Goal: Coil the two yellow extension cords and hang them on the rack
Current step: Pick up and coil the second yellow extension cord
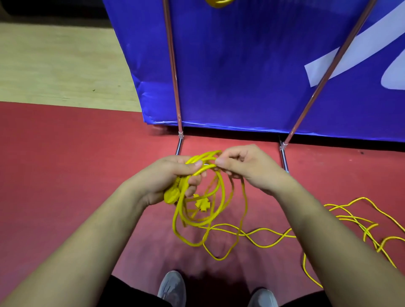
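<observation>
My left hand (173, 177) grips several loops of a yellow extension cord (197, 221) that hang down in front of me, with its yellow plug (172, 196) below the palm. A second yellow plug end (202, 204) dangles inside the loops. My right hand (245, 166) pinches the cord at the top of the coil, close to the left thumb. The rest of the cord (341, 221) trails loose over the red floor to the right. Another yellow coil (218, 2) shows at the top edge, up on the rack (173, 72).
The rack's two chrome poles, the second being a slanted pole (324, 72), stand before a blue banner (252, 65) and end in feet on the red floor (65, 157). Pale wooden flooring (54, 63) lies at the far left. My grey shoes (172, 287) are at the bottom.
</observation>
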